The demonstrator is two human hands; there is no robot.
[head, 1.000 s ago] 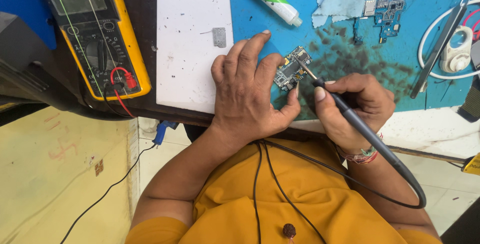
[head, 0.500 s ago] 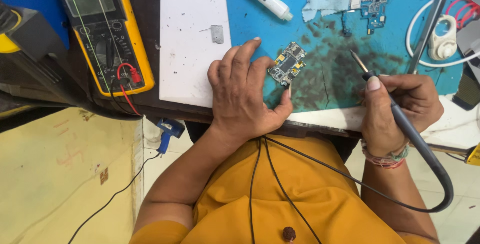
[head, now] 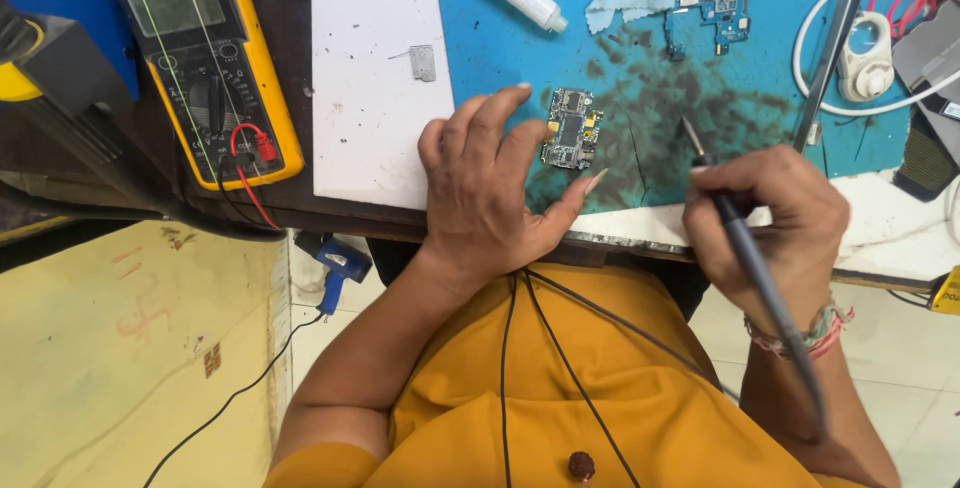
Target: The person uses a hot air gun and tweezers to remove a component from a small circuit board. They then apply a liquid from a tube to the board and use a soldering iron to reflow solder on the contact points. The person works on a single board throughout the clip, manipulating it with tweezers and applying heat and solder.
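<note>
My left hand (head: 490,188) lies flat and open, fingertips just beside the small circuit board (head: 572,128) on the blue mat (head: 760,118) to steady it, while my right hand (head: 770,213) pinches the soldering iron (head: 735,228) pen-style, tip lifted clear of it.

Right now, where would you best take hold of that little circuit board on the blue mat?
Pinch the small circuit board by its two long bare edges, coming from above: it lies flat, components up, with the left hand beside it.
</note>
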